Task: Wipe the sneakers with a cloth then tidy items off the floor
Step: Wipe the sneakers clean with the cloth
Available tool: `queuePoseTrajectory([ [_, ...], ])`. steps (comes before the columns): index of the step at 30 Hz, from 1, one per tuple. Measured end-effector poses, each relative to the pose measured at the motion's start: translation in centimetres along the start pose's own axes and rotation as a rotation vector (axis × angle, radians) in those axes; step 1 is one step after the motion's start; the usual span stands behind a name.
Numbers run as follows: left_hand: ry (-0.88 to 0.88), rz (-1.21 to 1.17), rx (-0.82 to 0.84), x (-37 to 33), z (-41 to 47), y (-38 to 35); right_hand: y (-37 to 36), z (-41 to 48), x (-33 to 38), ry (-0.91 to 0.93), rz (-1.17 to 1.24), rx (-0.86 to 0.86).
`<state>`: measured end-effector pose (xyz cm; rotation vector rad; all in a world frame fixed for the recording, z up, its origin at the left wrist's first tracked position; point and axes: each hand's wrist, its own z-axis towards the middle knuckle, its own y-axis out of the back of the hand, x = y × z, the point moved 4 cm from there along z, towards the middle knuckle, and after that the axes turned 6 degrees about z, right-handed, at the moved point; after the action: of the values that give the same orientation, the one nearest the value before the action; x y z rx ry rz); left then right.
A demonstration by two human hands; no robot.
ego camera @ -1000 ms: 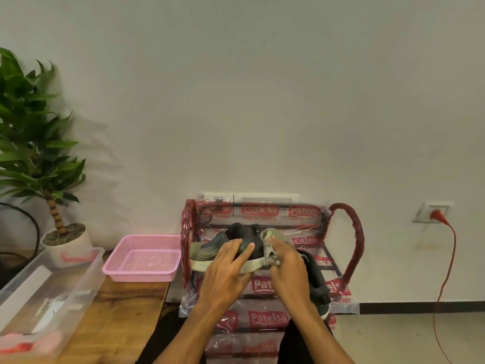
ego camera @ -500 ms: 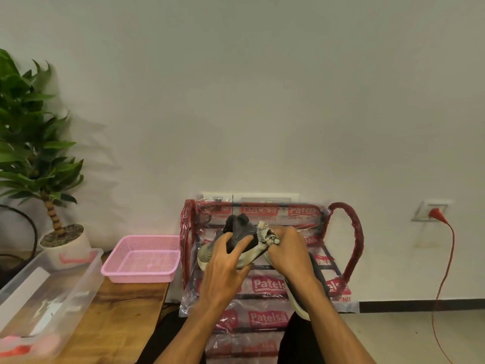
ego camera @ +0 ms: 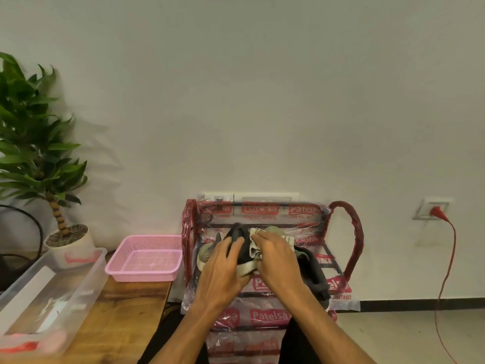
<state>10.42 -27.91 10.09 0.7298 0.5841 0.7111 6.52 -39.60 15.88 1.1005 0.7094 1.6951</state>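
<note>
The left hand (ego camera: 223, 269) grips a dark sneaker (ego camera: 239, 234) with a pale sole, fingers curled over its upper; the right hand (ego camera: 278, 261), just beside it, bunches a patterned white cloth (ego camera: 255, 248) against the same shoe; wiping looks under way, not finished; a second dark sneaker (ego camera: 313, 271) lies just right of the right hand on a plastic-wrapped shoe rack (ego camera: 353, 232), and whether it is clean cannot be told; left of the hands, a pink basket (ego camera: 144, 258) and a clear plastic bin (ego camera: 52, 285) sit on a wooden table (ego camera: 126, 311); floor tidying appears not yet begun.
</note>
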Motion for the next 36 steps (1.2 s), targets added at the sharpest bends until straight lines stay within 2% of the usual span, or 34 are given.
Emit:
queuePoseTrajectory([
  [4, -0.02, 0.021, 0.036, -0.2, -1.2, -0.4, -0.5, 0.3, 0.8, -0.048, 0.028, -0.008],
  [11, 0.062, -0.097, 0.024, 0.7, -2.2, -0.3, -2.1, -2.8, 2.9, 0.072, -0.073, -0.062],
  [15, 0.042, -0.072, 0.008, -0.1, -1.6, 0.0, -2.7, -1.7, 1.2, -0.015, -0.04, -0.02],
  [18, 0.049, -0.076, 0.018, -0.1, -0.9, 0.0, -2.9, -1.8, 1.6, -0.067, 0.038, -0.066],
  [23, 0.061, -0.179, -0.018, 0.1, -0.2, 0.7, -3.4, -3.9, 3.3, 0.095, -0.001, -0.091],
  [26, 0.113, -0.171, 0.014, -0.1, 0.1, 0.5, -3.9, -2.6, 1.3, 0.021, -0.002, -0.097],
  [28, 0.229, -0.196, 0.02, 0.1, 0.1, 1.0, -5.0, -2.0, -0.6, -0.082, 0.067, -0.023],
  [29, 0.233, -0.194, 0.009, 0.2, 0.2, 1.1, -5.6, -2.3, -1.3, -0.115, 0.082, 0.019],
  [32, 0.18, -0.167, 0.11, 0.7, 0.7, 1.0, -7.3, -3.8, -2.5, -0.157, 0.152, 0.082],
  [36, 0.236, -0.206, 0.319, 1.6, 0.1, -1.4, -8.1, -4.2, -2.5, -0.181, 0.288, 0.077],
])
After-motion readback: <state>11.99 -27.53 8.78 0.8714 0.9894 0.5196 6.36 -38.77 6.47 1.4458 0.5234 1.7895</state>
